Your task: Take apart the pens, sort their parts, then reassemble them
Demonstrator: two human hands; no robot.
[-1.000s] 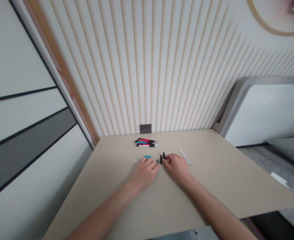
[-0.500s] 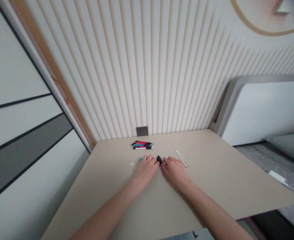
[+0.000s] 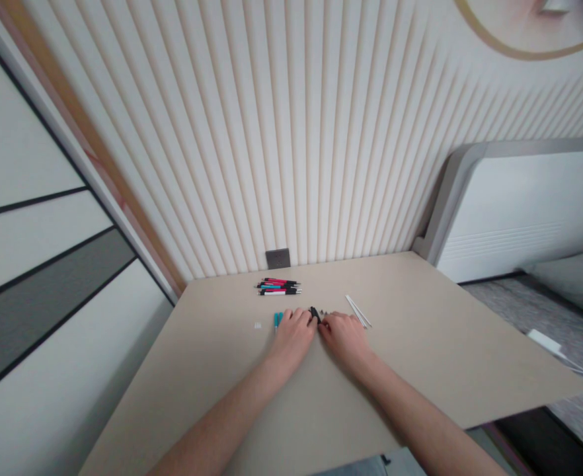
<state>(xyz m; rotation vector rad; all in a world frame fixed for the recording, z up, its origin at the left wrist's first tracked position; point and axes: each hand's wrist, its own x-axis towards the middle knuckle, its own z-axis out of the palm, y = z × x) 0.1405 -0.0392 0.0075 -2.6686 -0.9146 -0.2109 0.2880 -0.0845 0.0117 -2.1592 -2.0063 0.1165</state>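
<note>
Slatted cream wall panel (image 3: 291, 132) at the back, beige tabletop (image 3: 435, 357) in front, wall socket (image 3: 277, 258) right at the far edge. Small black plastic pc (image 3: 314, 315) sits mid-table, w/ left hand (image 3: 292, 340) and right hand (image 3: 344, 340) closed in on it from the near side. Grip looks v narrow, but can't tell if it's really pinched or just touched, fingers hide too much. Teal pcs (image 3: 277, 320) and a tiny white bit (image 3: 258, 325) lie left, tiny grey bits (image 3: 324, 311) and white sticks (image 3: 358, 311) right, bundle of pens (image 3: 279, 287) farther back. Step in hand seems to be working that black pc; next move prob calls for careful fingertip work.
</note>
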